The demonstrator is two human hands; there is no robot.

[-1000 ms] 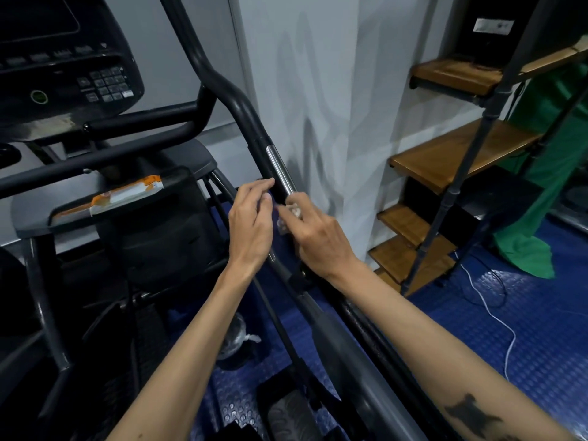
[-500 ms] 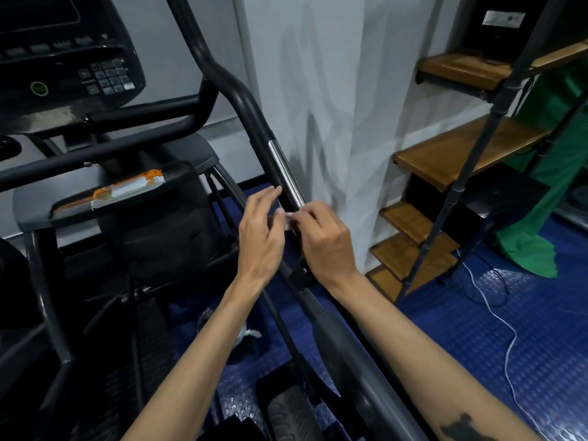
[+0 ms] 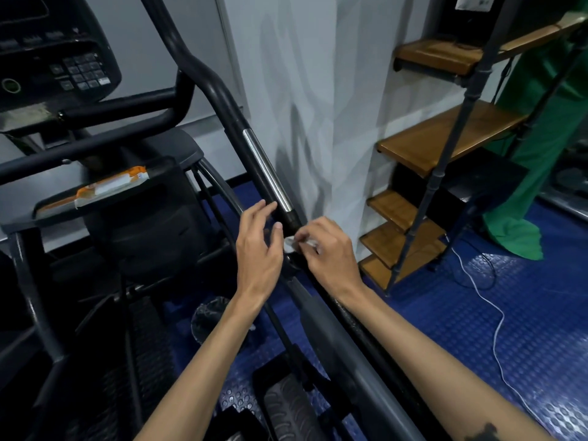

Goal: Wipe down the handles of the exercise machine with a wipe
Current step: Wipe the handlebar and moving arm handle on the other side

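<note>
Lowest in the frame, two bare forearms rising from the bottom edge toward the centre, over a black ribbed foot pedal [image 3: 286,409] at bottom centre and a grey sloping machine arm [image 3: 331,332] running from centre to lower right. At centre, the left hand [image 3: 259,249] with fingers straight and slightly spread, holding nothing, fingertips near the lower end of the long black exercise-machine handle [image 3: 222,100] with its shiny chrome sensor strip [image 3: 267,170]; whether they touch the handle cannot be told. Just right of it, the right hand [image 3: 331,253] with fingers curled and pinching a small crumpled white wipe [image 3: 291,243], held against the black collar at the handle's lower end, between the two hands. Left of centre, a dark grey tray [image 3: 47,211] with a flat orange-and-white packet [image 3: 111,186] lying on it. Upper left, the black console with grey keypad buttons [image 3: 79,71]. Behind the handle, a white wall corner [image 3: 318,90] filling the upper middle. At right, a dark metal-framed rack of brown wooden shelves [image 3: 445,138], a green cloth [image 3: 547,138] hanging at far right, and a thin white cable [image 3: 496,329] trailing across the blue studded rubber floor [image 3: 525,313].
</note>
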